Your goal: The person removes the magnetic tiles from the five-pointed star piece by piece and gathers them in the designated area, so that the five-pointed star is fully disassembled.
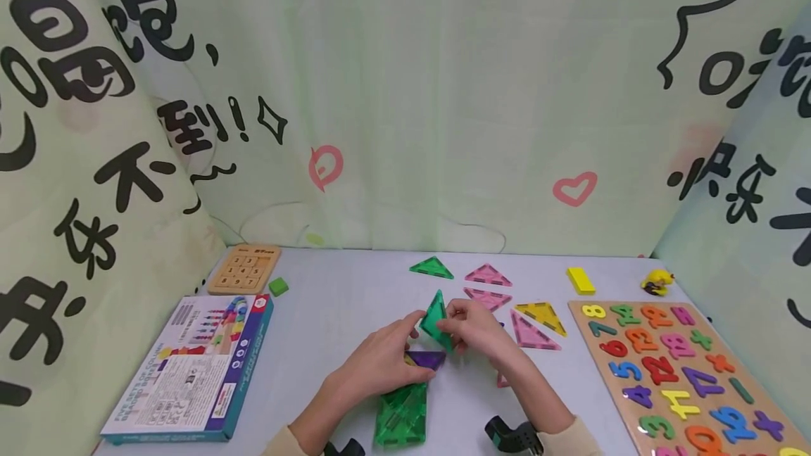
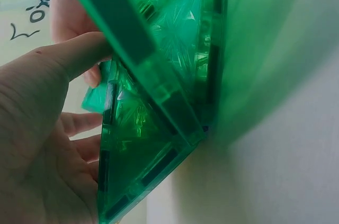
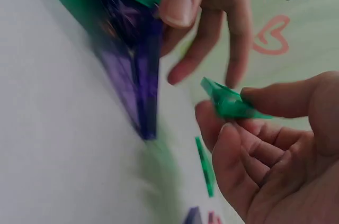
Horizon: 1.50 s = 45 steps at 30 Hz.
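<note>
Both hands meet at the table's middle over an upright green triangle tile (image 1: pixel 435 318). My left hand (image 1: pixel 380 361) pinches a green tile with thumb (image 2: pixel 74 54) and fingers, above a purple triangle tile (image 1: pixel 426 359) (image 3: pixel 132 75). My right hand (image 1: pixel 476 329) pinches a corner of a green tile (image 3: pixel 228 102) between thumb and fingers. Flat green square tiles (image 1: pixel 400 417) lie just in front of the purple one, near the table's front edge. In the left wrist view green tiles (image 2: pixel 159 75) fill the frame.
Loose tiles lie behind and to the right: a green triangle (image 1: pixel 431 268), pink triangles (image 1: pixel 488 274) (image 1: pixel 531 333), a yellow one (image 1: pixel 541 315). A number puzzle board (image 1: pixel 697 371) fills the right; a toy box (image 1: pixel 190 368), wooden number slider (image 1: pixel 245 268) and small green block (image 1: pixel 278 286) sit left.
</note>
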Motion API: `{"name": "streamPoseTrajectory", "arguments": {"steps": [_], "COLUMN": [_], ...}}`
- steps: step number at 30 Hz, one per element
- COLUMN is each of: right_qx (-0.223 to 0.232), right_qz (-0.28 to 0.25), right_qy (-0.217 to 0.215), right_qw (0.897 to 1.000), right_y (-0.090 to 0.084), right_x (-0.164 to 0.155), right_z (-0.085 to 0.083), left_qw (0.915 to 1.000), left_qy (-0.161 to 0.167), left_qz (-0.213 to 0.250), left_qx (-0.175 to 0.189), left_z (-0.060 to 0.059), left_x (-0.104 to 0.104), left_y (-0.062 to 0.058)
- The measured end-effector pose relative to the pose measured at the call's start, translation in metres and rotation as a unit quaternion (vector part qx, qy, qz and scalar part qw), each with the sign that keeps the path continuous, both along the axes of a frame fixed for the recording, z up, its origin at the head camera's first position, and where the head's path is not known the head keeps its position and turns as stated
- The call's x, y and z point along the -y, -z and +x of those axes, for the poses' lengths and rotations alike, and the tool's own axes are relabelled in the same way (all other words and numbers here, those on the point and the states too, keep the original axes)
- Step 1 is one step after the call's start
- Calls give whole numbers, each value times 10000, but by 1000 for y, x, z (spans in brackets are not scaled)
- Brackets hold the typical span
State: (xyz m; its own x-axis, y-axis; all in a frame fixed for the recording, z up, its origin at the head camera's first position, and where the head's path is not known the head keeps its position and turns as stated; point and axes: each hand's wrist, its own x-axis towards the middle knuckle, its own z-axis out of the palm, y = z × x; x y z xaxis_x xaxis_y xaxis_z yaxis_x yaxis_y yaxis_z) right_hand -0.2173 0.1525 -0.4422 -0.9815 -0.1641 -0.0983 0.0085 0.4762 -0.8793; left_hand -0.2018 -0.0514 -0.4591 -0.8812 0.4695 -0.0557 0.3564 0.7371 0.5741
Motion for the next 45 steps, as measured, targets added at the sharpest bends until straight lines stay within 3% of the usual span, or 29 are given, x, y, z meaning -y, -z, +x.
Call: {"name": "streamPoseTrajectory", "arguments": {"steps": [6, 9, 13, 20, 24, 28, 32, 36, 39, 45], "right_qx": [-914, -1039, -1135, -1207, -1368, -1226, -513, 322, 655, 751], "right_qz": [1185, 1293, 1460, 1817, 1878, 1722, 1457, 1038, 579, 87], "right_qy": [116, -36, 105, 563, 640, 324, -351, -979, -986, -557], "right_qw": [9887, 9861, 9827, 9743, 9705, 9769, 9874, 9892, 9913, 9956], "right_y": [-8, -9, 0, 8, 1, -7, -7, 0, 5, 15], "right_x": [-5, -3, -6, -11, -12, -10, -4, 3, 7, 11], "right_z": [-22, -42, -66, -79, -72, -46, -8, 17, 22, 21], "left_qw": [9997, 9990, 9979, 9971, 9974, 9984, 9977, 9978, 9983, 9989], "left_qy": [184, 348, 585, 664, 531, 79, -251, -287, -269, -216], "left_qz": [-55, -63, -34, -64, -197, -452, -621, -587, -512, -408], "left_qx": [-140, -259, -265, -353, -454, -328, -109, -93, -110, -18], "left_z": [0, -1, 0, 0, 1, 3, 4, 2, 1, 1], "left_x": [-3, -4, -9, -15, -14, -12, -9, -5, -3, 1], "left_y": [-1, -1, 1, 1, 0, -1, -2, -3, -3, -1]}}
